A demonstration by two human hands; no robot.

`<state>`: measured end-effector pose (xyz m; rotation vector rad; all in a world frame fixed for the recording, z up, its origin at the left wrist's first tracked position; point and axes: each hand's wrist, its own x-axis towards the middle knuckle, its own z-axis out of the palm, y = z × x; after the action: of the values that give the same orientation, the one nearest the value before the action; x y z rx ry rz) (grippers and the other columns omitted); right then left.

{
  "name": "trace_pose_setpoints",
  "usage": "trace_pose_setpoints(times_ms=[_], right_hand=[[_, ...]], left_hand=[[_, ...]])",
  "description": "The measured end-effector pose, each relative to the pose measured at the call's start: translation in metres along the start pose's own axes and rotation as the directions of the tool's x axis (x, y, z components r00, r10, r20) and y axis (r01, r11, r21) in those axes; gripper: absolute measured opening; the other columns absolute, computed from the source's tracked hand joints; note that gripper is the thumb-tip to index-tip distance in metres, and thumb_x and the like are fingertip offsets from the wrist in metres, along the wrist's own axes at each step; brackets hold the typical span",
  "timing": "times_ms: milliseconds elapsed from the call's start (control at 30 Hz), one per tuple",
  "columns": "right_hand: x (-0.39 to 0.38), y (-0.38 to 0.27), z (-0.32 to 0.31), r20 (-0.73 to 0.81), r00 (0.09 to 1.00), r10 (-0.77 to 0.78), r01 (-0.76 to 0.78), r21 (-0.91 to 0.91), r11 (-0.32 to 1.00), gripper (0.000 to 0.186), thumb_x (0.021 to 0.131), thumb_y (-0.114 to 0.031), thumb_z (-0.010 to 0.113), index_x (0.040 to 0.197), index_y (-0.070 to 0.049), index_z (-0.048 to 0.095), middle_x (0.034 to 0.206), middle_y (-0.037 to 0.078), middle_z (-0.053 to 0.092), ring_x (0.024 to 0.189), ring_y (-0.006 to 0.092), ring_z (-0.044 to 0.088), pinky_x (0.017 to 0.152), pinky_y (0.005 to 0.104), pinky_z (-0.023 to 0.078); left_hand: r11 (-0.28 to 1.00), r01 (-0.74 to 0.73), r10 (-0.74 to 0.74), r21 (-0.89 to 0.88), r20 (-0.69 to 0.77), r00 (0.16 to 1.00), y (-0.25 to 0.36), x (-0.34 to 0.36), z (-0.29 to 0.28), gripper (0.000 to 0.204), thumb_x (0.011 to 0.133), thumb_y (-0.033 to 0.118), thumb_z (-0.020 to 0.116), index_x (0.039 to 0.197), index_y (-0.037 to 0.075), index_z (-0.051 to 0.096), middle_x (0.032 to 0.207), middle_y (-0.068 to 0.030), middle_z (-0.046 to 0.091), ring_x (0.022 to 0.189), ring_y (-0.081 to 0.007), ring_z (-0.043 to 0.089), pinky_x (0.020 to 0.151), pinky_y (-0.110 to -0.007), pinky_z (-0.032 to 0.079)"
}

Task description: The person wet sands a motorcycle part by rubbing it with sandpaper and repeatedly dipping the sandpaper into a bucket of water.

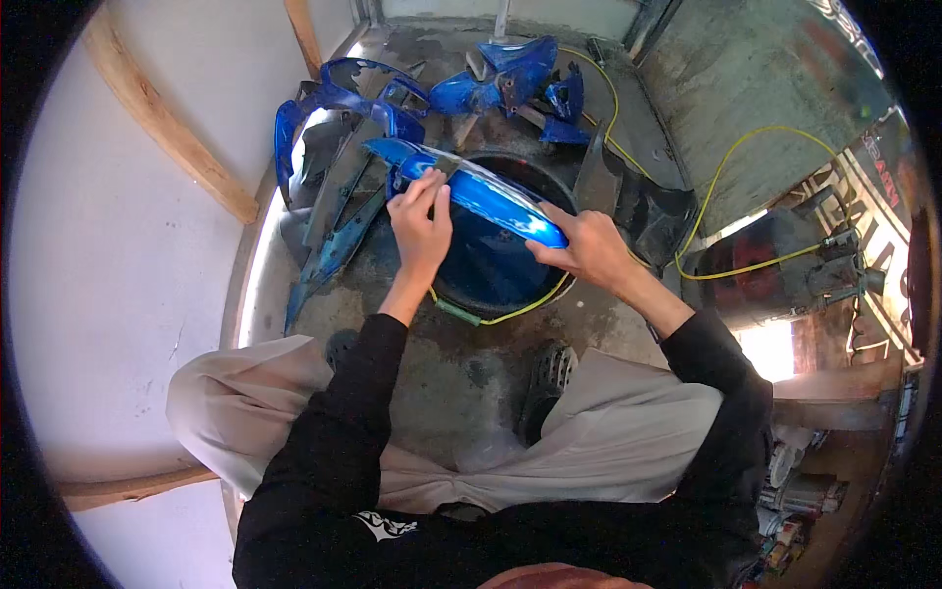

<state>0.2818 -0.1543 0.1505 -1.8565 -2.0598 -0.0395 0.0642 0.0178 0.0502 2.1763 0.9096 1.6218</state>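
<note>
A glossy blue motorcycle fender (496,206) is held over a round black tub (559,182) of dark liquid, tilted down to the right. My right hand (594,245) grips its right end, the thumb underneath and the fingers on top. My left hand (420,224) is closed at the fender's left part, with bent fingers pressed against its surface. Whether a small pad or sheet lies under those left fingers is hidden. The fender's far left end sticks out past my left hand.
Blue motorcycle body panels (343,98) lie behind the tub, with more blue parts (505,83) at the back. A long panel (339,250) leans at left. Right of the tub rests a black part (657,211). A yellow hose (736,270) runs past a dark tank (756,260).
</note>
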Motion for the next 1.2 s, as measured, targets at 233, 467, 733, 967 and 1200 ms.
trace_pose_setpoints(times_ms=[233, 467, 733, 967, 1200], right_hand=[[-0.001, 0.004, -0.007, -0.009, 0.998, 0.061, -0.06, 0.08, 0.995, 0.061, 0.09, -0.046, 0.08, 0.132, -0.003, 0.071, 0.074, 0.027, 0.068, 0.071, 0.046, 0.07, 0.066, 0.0505, 0.056], [0.0, 0.001, 0.0, -0.019, 0.999, 0.031, -0.029, 0.071, 0.997, 0.058, 0.09, -0.056, 0.078, 0.125, -0.009, 0.071, 0.074, 0.024, 0.069, 0.071, 0.0458, 0.071, 0.066, 0.0538, 0.057], [-0.004, 0.012, 0.003, -0.035, 0.998, 0.048, -0.046, 0.058, 0.997, 0.059, 0.09, -0.056, 0.078, 0.121, -0.007, 0.071, 0.074, 0.025, 0.07, 0.072, 0.0461, 0.071, 0.066, 0.0536, 0.057], [0.0, 0.001, -0.002, -0.025, 0.999, 0.025, -0.023, 0.088, 0.996, 0.06, 0.09, -0.046, 0.081, 0.132, -0.004, 0.072, 0.075, 0.027, 0.068, 0.071, 0.0464, 0.07, 0.066, 0.05, 0.057], [-0.004, 0.007, 0.0, -0.028, 0.998, 0.05, -0.048, 0.077, 0.996, 0.058, 0.09, -0.054, 0.079, 0.124, -0.008, 0.071, 0.075, 0.025, 0.07, 0.073, 0.0465, 0.071, 0.066, 0.0539, 0.057]], left_hand=[[0.957, -0.138, 0.175, -0.255, 0.126, 0.976, 0.085, -0.03, 0.006, 0.021, 0.094, 0.007, 0.075, 0.113, 0.006, 0.081, 0.125, -0.0071, 0.079, 0.128, -0.0173, 0.07, 0.102, -0.038, 0.042], [0.996, 0.037, -0.038, -0.078, -0.014, 0.999, 0.013, 0.002, 0.001, 0.018, 0.1, 0.009, 0.069, 0.114, 0.004, 0.08, 0.123, -0.0088, 0.079, 0.116, -0.0234, 0.072, 0.099, -0.037, 0.04], [0.952, -0.1, 0.14, -0.29, 0.119, 0.983, 0.1, -0.033, 0.012, 0.019, 0.096, 0.011, 0.074, 0.113, 0.006, 0.081, 0.124, -0.0074, 0.078, 0.125, -0.0184, 0.07, 0.102, -0.038, 0.04], [0.995, -0.027, 0.03, -0.091, 0.033, 0.999, 0.038, -0.004, 0.008, 0.018, 0.1, 0.01, 0.069, 0.114, 0.006, 0.08, 0.123, -0.0065, 0.078, 0.122, -0.0185, 0.07, 0.102, -0.038, 0.039], [0.986, -0.073, 0.08, -0.149, 0.044, 0.996, 0.07, -0.019, 0.016, 0.022, 0.096, 0.009, 0.073, 0.115, 0.003, 0.081, 0.122, -0.0077, 0.079, 0.123, -0.0181, 0.071, 0.1, -0.036, 0.04]])
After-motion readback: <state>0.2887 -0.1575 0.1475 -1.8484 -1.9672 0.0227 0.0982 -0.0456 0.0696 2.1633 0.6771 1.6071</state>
